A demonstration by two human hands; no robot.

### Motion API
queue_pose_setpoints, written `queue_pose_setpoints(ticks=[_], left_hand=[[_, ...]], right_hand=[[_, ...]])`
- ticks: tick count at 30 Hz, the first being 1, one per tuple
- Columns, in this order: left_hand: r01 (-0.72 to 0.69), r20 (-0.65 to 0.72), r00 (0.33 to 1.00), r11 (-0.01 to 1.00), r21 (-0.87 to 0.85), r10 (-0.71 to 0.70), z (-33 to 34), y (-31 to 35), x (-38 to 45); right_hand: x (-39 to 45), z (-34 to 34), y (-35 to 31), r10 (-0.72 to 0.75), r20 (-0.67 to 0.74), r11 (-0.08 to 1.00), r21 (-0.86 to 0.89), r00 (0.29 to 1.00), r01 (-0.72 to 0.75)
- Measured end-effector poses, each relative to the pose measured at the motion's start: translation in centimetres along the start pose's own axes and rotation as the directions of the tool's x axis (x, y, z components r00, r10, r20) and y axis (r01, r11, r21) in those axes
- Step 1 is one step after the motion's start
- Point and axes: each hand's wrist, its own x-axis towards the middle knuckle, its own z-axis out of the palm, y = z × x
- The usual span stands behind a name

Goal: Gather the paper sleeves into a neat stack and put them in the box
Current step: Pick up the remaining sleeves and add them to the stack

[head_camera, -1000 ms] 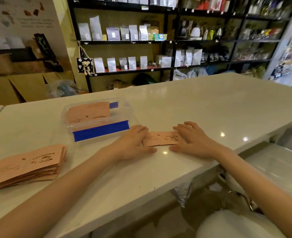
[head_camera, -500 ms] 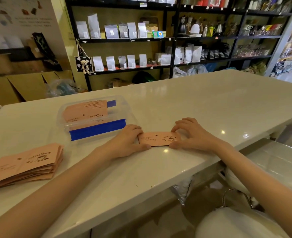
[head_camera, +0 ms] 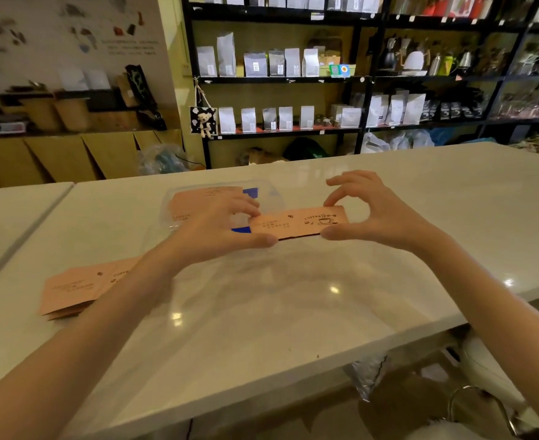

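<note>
A small stack of pink paper sleeves (head_camera: 296, 222), printed with a coffee cup, hangs above the white counter (head_camera: 262, 312). My left hand (head_camera: 223, 227) pinches its left end and my right hand (head_camera: 369, 214) pinches its right end. Just behind it sits a clear plastic box (head_camera: 271, 198) with blue tape, holding other pink sleeves (head_camera: 204, 201); my left hand hides part of it. A loose pile of more sleeves (head_camera: 74, 287) lies on the counter at the left, partly under my left forearm.
The counter's front edge runs diagonally below my arms. A second white surface (head_camera: 14, 223) adjoins at the left. Black shelves (head_camera: 293, 81) with white bags stand behind the counter. A stool (head_camera: 471, 404) is below at the right.
Both hands have lifted the small stack of sleeves off the counter and carried it up toward the box. The view has tilted and shifted, so the box now sits behind the hands.
</note>
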Motion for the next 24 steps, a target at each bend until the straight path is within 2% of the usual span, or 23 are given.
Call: queue_pose_setpoints(ticks=[7, 11, 15, 19, 24], left_hand=[[0.055, -0.197, 0.979, 0.996, 0.064, -0.041, -4.7, -2.2, -3.2], [0.160, -0.248, 0.960, 0.982, 0.104, -0.130, -7.0, -4.7, -5.4], [0.214, -0.228, 0.956, 0.971, 0.109, -0.185, -9.2, -7.1, -7.9], [0.303, -0.136, 0.948, 0.948, 0.102, -0.288, -10.8, -9.5, -10.3], [0.454, -0.037, 0.891, 0.884, 0.117, -0.452, -11.9, -12.2, -12.4]], right_hand=[[3.5, 3.2, -4.7, -0.147, -0.036, 0.989, 0.014, 0.989, 0.147], [5.2, 5.9, -7.3, -0.206, -0.001, 0.978, 0.015, 0.979, 0.206], [6.4, 8.6, -9.7, -0.303, 0.060, 0.950, -0.056, 0.951, 0.306], [7.1, 11.1, -12.1, -0.363, 0.164, 0.923, -0.075, 0.917, 0.378], [7.9, 13.6, -14.5, -0.381, 0.275, 0.897, -0.121, 0.883, 0.425]])
